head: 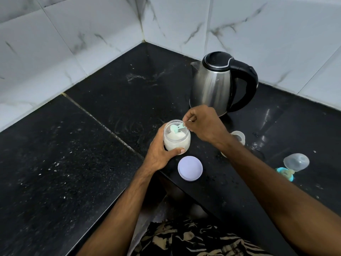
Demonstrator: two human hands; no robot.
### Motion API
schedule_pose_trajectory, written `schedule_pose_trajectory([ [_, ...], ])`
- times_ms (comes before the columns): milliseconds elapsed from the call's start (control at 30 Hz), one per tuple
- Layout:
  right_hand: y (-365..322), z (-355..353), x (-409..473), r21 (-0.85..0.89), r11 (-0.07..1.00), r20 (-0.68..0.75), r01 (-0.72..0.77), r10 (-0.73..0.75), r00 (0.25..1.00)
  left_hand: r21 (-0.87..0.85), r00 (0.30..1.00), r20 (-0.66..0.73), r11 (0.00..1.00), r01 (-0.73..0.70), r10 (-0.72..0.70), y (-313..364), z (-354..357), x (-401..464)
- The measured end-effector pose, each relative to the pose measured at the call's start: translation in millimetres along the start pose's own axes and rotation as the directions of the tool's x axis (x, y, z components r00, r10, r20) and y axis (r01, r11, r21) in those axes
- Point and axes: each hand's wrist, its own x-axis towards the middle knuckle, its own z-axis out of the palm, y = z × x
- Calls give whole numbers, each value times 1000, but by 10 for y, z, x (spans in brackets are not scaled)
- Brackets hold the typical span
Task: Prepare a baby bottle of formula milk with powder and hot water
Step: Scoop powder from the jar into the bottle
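The job looks to be at the scooping step. The left hand (160, 152) wraps round a small clear round jar of white powder (176, 137), held upright at the centre of the black speckled stone counter (73, 154). The right hand (203, 124) pinches the handle of a pale green plastic scoop (175, 128), whose bowl sits inside the jar mouth just above the powder. The jar's lilac round lid (190, 168) lies off, at six o'clock from the jar — so opening is done. The clear baby bottle (238, 138), at three o'clock, is largely hidden by the right forearm; whether it holds anything cannot be told. Its clear domed cap and teat with a teal ring (292, 166) lie apart, farther along towards four o'clock. The steel electric kettle with a black handle (219, 84) stands shut at one o'clock — dosing, pouring, closing and mixing seem left.
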Motion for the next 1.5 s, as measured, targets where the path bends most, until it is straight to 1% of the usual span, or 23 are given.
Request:
schedule_pose_trajectory([
  [133,-101,123,85,-142,988,94,60,-47,995,-22,1000,-4,1000,-2,2,-2,4,-3],
  [300,-224,296,148,-295,949,193,115,-59,979,-29,1000,-13,1000,1,-1,7,8,1],
  [433,-308,361,164,-338,935,296,113,-8,955,-46,1000,-14,999,18,-19,-3,12,-2],
  [567,-318,423,215,-310,949,332,48,60,941,-50,1000,-12,999,17,-17,-1,12,-2],
  [700,-233,467,225,-239,971,214,5,47,976,-12,1000,-8,1000,11,-11,-18,9,-2],
  [800,-169,392,230,-108,993,213,-58,80,974,8,1000,-16,1000,-4,4,-21,3,2],
  [900,-123,227,214,48,992,206,-118,105,973,3,1000,-17,1000,-9,9,-19,1,6],
  [1100,7,-36,172,313,918,231,-244,176,957,9,1000,-10,1000,-15,15,-20,7,-3],
  [1300,57,-153,96,421,852,228,-311,233,945,28,1000,-9,999,19,-18,-22,4,-6],
  [1433,112,-170,85,431,851,195,-301,237,952,43,1000,-10,999,20,-19,-25,-2,0],
  [1500,136,-154,87,406,871,162,-276,229,960,51,1000,-12,999,12,-12,-28,-3,-1],
])
